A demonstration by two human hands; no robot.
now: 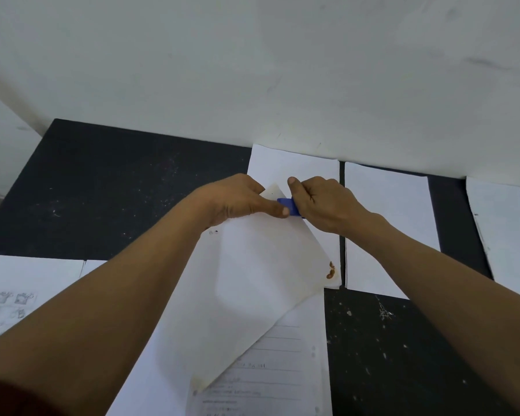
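A thin stack of white paper sheets (252, 280) is held tilted above the black table, one lower corner stained brown. My left hand (237, 202) pinches the stack's top corner, thumb on top. My right hand (327, 202) grips a small blue object (290, 207), set against that same corner; most of the object is hidden by my fingers. Both hands meet at the corner, almost touching.
The black table (117, 190) ends at a white wall (252, 70). White sheets lie at the back: one (291, 166) under my hands, another (388, 220) to the right, a third (508, 235) at the far right. A lined page (276, 370) and a page with drawings (9, 304) lie near me.
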